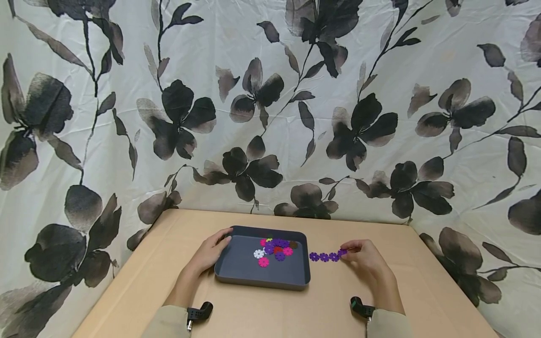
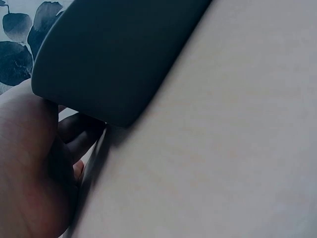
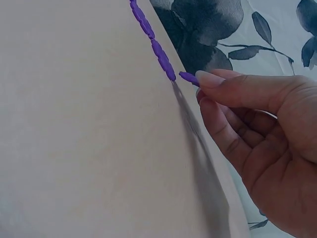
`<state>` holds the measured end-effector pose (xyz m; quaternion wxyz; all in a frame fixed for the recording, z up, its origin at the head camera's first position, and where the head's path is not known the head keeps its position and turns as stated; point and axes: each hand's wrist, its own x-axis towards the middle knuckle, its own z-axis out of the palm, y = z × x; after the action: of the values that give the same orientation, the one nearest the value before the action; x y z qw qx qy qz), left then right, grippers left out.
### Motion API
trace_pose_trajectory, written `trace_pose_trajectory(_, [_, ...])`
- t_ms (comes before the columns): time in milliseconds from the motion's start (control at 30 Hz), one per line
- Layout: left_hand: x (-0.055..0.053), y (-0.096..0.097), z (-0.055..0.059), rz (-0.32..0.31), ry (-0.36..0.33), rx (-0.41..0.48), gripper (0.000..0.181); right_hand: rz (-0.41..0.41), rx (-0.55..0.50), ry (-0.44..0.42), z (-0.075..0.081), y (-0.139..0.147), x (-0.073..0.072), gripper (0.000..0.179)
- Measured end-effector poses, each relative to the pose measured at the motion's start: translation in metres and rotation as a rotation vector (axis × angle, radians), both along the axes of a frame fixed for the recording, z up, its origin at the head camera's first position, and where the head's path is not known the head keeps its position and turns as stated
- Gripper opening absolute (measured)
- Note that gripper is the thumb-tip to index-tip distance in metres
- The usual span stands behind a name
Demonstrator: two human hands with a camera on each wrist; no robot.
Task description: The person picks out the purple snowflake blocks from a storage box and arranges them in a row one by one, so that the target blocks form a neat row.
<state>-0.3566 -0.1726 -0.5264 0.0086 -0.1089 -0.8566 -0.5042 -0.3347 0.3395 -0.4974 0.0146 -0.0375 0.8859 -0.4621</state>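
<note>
Beside three purple flowers (image 1: 324, 257), right grip (image 1: 367, 256) pinches a fourth flower (image 3: 186, 77); left grip (image 1: 211, 249) clamps one tray (image 1: 241, 265).

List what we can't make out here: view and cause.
Count of flower-shaped pieces in the tray: head view; small and overlapping.
Inside of the tray: left wrist view; its own outer side blocks it, and the top edge crops it.
Some fingertips of the left hand: left wrist view; behind the tray, in shadow.
Far end of the purple row: right wrist view; cropped by the top edge.
Rest of the held purple piece: right wrist view; covered by the right hand.
</note>
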Motion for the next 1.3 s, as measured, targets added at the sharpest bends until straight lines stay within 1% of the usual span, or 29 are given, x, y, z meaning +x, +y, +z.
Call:
trace_pose_trajectory(200, [-0.001,0.000,0.000,-0.002,0.005,0.008,0.047,-0.010,0.018,-0.012,-0.003,0.000,0.001,0.024])
trace_pose_trajectory(267, [-0.001,0.000,0.000,-0.002,0.005,0.007,0.047,-0.024,0.009,-0.020,-0.003,0.000,0.001,0.024])
trace_pose_trajectory(533, [0.000,0.000,0.000,-0.005,0.012,0.013,0.047,-0.031,0.000,-0.023,-0.006,0.000,-0.001,0.021])
trace_pose_trajectory(633, [0.000,0.000,0.001,0.000,0.008,0.014,0.047,-0.024,-0.001,-0.027,-0.006,0.001,-0.001,0.023])
trace_pose_trajectory(767, [0.000,0.000,0.001,0.002,0.005,0.015,0.047,-0.028,-0.008,-0.040,-0.003,0.000,0.000,0.029])
trace_pose_trajectory(833, [0.000,0.000,0.001,0.001,0.005,0.015,0.047,-0.051,-0.039,-0.049,0.001,-0.002,0.000,0.031])
trace_pose_trajectory(933, [0.000,0.000,0.001,0.001,0.006,0.011,0.047,-0.065,-0.064,0.002,0.005,-0.004,-0.003,0.031])
trace_pose_trajectory(1033, [0.000,0.000,0.002,0.002,0.004,0.005,0.046,-0.070,-0.072,0.108,0.009,-0.009,-0.006,0.030])
trace_pose_trajectory(1100, [0.000,0.000,0.002,0.004,0.000,0.006,0.046,-0.056,-0.055,0.191,0.010,-0.013,-0.009,0.029])
trace_pose_trajectory(1167, [0.000,0.000,0.002,0.003,-0.001,0.006,0.046,-0.043,-0.043,0.257,0.011,-0.019,-0.011,0.027])
trace_pose_trajectory(1300, [0.000,0.000,0.001,0.001,-0.002,0.014,0.047,-0.015,-0.051,0.321,0.012,-0.031,-0.015,0.026])
